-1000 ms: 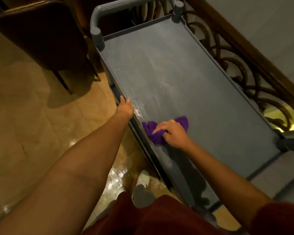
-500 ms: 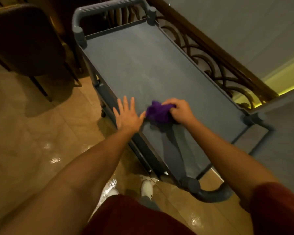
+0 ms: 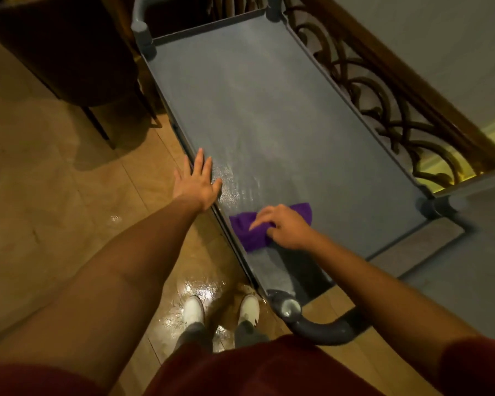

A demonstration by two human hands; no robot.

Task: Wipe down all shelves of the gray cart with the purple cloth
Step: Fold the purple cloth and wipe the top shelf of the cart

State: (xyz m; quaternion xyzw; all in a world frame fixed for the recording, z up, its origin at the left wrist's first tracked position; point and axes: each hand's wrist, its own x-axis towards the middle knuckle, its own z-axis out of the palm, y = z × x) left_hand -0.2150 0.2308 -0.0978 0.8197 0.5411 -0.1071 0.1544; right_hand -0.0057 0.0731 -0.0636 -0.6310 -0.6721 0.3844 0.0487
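The gray cart's top shelf [image 3: 283, 115] runs away from me, long and flat with a low rim. On its near end lies the purple cloth [image 3: 247, 228], pressed down flat by my right hand [image 3: 283, 225], whose fingers curl over the cloth's middle. My left hand [image 3: 197, 181] rests flat on the cart's left rim with fingers spread, holding nothing. A wet sheen shows on the shelf just right of that hand. The lower shelves are hidden under the top one.
A dark chair [image 3: 69, 52] stands on the wooden floor to the cart's far left. An ornate metal railing [image 3: 397, 104] runs close along the cart's right side. The cart's near handle [image 3: 317, 327] curves in front of my body. My white shoes [image 3: 195, 310] stand on the wet, shiny floor.
My right hand has slid the cloth toward me and the left rim, spreading it flat. My left hand stays open on the rim. The view has shifted back over the cart's near end.
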